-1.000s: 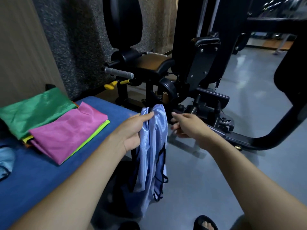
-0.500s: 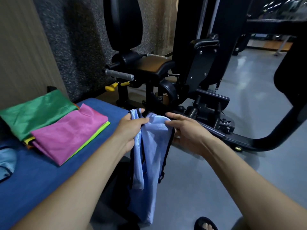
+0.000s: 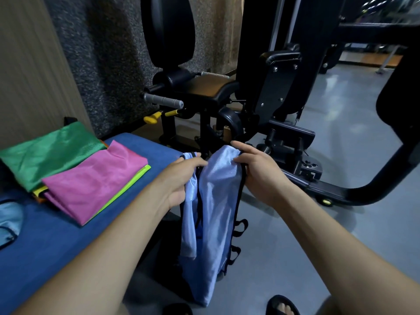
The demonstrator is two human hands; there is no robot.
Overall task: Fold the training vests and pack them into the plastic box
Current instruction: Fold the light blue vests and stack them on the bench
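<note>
Left hand (image 3: 181,176): fingers curled, pinching one top corner of the blue vest (image 3: 213,214) between thumb and fingers. Right hand (image 3: 256,171): fingers curled over the other top corner, thumb on the near face of the cloth. Both grips are closed on the fabric; the two hands are near each other with a short span of the top edge between them.

The blue vest hangs in the air off the right edge of the bench (image 3: 56,235), lengthwise folds in it, lower end close to the floor (image 3: 341,223). Black trim runs down its right side with loops standing out. It does not rest on the bench.

On the bench, far left corner: a stack of folded vests. Green vest (image 3: 47,153) lies nearest the wall; pink vest (image 3: 95,180) overlaps its near edge; a yellow-green vest (image 3: 127,189) shows as a strip under the pink one along its right edge. A trace of orange shows under the stack at its left. A further light blue cloth (image 3: 9,221) lies at the left edge of the bench, partly out of view.

Directly beyond the hands stands a black gym machine (image 3: 272,98) with padded seat, grey handle and yellow lever. A sandalled foot (image 3: 283,306) shows at the bottom of the view. The plastic box cannot be seen.
</note>
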